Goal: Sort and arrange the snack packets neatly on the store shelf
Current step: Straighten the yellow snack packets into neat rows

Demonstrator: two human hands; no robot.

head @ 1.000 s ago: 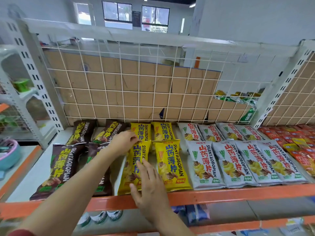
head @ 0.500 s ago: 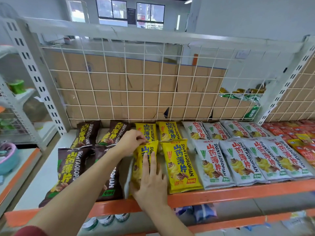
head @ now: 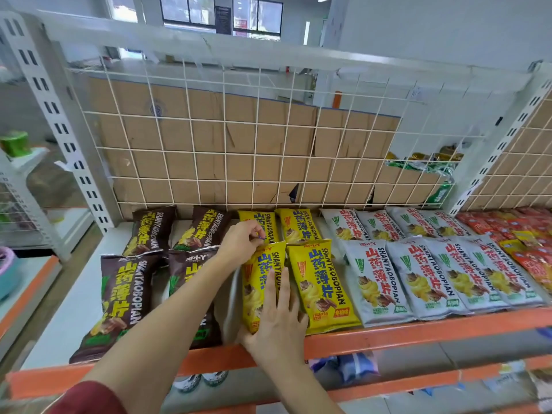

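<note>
Yellow packet (head: pixel 254 294) under right hand (head: pixel 277 322)

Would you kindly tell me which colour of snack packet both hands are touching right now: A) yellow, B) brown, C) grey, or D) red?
A: the left hand pinches the top edge of the front yellow packet, and the right hand lies on its lower part with its fingers straight.

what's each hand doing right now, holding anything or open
Left hand: pinches the top edge of the front-left yellow snack packet.
Right hand: open, fingers flat on the same packet.
</note>
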